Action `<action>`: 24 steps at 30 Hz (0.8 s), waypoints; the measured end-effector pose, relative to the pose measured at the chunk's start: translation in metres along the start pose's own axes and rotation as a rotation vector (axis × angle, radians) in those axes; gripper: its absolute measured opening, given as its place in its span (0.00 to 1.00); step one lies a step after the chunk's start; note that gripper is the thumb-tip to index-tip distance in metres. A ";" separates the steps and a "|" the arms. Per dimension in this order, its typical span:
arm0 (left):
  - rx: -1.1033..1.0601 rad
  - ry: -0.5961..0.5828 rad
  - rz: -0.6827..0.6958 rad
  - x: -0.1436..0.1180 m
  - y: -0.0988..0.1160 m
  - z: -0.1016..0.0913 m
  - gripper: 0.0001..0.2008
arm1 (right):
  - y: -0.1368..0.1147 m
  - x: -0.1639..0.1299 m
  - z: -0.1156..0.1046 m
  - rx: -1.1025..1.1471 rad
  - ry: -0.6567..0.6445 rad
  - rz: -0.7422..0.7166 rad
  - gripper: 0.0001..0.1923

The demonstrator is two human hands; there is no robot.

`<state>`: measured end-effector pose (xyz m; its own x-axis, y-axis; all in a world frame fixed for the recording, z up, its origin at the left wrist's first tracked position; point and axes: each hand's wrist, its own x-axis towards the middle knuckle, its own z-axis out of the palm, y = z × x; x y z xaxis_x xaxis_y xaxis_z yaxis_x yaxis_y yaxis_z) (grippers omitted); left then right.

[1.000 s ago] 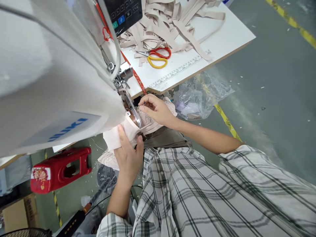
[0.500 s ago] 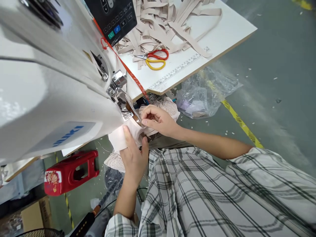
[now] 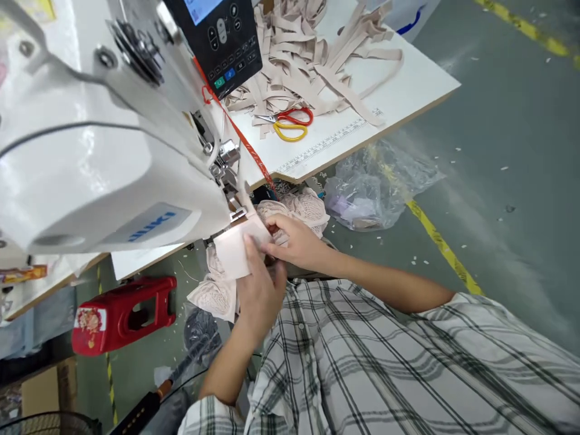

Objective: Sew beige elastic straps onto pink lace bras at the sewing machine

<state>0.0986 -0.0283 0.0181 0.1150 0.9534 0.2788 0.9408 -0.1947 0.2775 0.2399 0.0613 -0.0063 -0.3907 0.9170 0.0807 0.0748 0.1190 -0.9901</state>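
Observation:
A pale pink lace garment (image 3: pixel 231 254) lies under the presser foot (image 3: pixel 238 208) of a white sewing machine (image 3: pixel 90 163). My left hand (image 3: pixel 260 290) presses flat on the smooth pink fabric just in front of the foot. My right hand (image 3: pixel 294 241) pinches the lace part of the same garment beside the needle area. More lace (image 3: pixel 212 296) hangs down below the machine. Both forearms reach in from a plaid shirt.
A white table (image 3: pixel 408 78) holds a heap of beige elastic strips (image 3: pixel 308 54), red-and-yellow scissors (image 3: pixel 287 121) and a printed ruler edge. A black control panel (image 3: pixel 222 36) sits on the machine. On the floor lie a clear plastic bag (image 3: pixel 376 187) and a red stool (image 3: pixel 122 311).
Both hands have drawn closer together and slid toward me with the garment. The view has tilted, showing more of the machine's top and control panel.

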 end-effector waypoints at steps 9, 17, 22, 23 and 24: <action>-0.583 -0.321 0.071 -0.029 0.020 0.002 0.34 | -0.007 -0.037 -0.035 0.415 0.045 0.140 0.10; -0.554 -0.084 0.073 0.004 -0.004 -0.028 0.21 | -0.015 -0.038 -0.044 0.344 -0.153 0.183 0.10; -0.548 -0.260 0.295 0.031 -0.009 -0.030 0.25 | -0.027 -0.036 -0.047 0.073 -0.296 -0.014 0.12; -0.518 -0.266 0.306 0.033 -0.012 -0.030 0.20 | -0.028 -0.036 -0.048 -0.032 -0.308 -0.075 0.11; -0.487 -0.254 0.309 0.034 -0.015 -0.029 0.13 | -0.029 -0.037 -0.049 -0.155 -0.311 -0.145 0.10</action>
<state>0.0786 0.0008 0.0504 0.4868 0.8498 0.2022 0.6061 -0.4953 0.6224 0.2975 0.0426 0.0251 -0.6654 0.7299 0.1566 0.1269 0.3173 -0.9398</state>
